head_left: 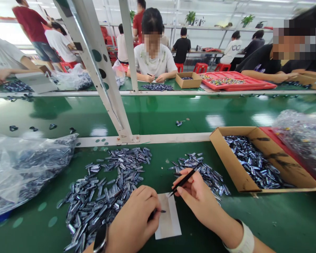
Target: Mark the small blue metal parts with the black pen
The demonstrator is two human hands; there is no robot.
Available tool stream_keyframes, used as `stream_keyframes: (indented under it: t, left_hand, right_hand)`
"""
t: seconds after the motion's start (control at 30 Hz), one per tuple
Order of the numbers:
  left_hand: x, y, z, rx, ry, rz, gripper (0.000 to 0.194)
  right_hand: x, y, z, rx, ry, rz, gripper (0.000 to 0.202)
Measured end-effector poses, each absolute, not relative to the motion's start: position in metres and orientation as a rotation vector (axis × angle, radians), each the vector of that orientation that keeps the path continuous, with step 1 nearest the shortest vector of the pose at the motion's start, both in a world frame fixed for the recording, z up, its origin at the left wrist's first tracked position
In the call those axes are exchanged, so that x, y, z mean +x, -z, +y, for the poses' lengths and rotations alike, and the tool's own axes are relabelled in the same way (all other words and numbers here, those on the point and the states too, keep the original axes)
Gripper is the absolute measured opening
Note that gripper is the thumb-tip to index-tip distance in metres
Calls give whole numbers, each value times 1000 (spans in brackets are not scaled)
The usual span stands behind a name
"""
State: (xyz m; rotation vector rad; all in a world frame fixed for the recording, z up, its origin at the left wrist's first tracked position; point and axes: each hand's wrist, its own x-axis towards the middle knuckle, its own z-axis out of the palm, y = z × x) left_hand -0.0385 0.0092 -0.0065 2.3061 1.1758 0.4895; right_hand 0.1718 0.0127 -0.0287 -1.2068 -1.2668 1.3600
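My left hand (139, 218) is closed, its fingers pinched on a small dark plastic piece (163, 211) whose tip pokes out over a white paper sheet (175, 228). In my right hand (200, 196) is a pair of black tweezers (184, 181), pointing down-left to the sheet's top edge. Nothing can be made out between the tweezer tips. To the left and beyond my left hand spreads a large pile of shiny dark plastic pieces (94, 200). A smaller pile of similar pieces (213, 175) lies just behind my right hand.
A cardboard box (231, 172) of dark pieces stands at the right, beside a red tray (281, 140) and a clear bag (302, 130). Another filled plastic bag (28, 172) lies left. A slanted white post (100, 70) rises from the bench edge. Co-workers sit across the green belt (158, 112).
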Motion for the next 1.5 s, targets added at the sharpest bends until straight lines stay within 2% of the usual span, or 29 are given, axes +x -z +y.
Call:
stream_keyframes:
  t: [0.13,0.37,0.63,1.03,1.5]
  left_hand:
    - [-39,8,8,2330,-493,1174,22]
    - [-39,8,7,2307,-480,1170,25]
    - [-38,5,8,2214,-387,1224,18]
    - [-38,5,9,2265,-485,1187,20]
    - [-36,5,8,2199,-492,1239,21]
  right_hand:
    - [171,30,13,-1206,-1364,-1252,29]
    - [168,30,16,-1245,-1365,-1140,44]
    - [168,28,17,-1299,-1340,-1148,40]
    - [161,22,20,-1401,-1329,-1072,41]
    - [167,24,20,-1296,-1401,-993,47]
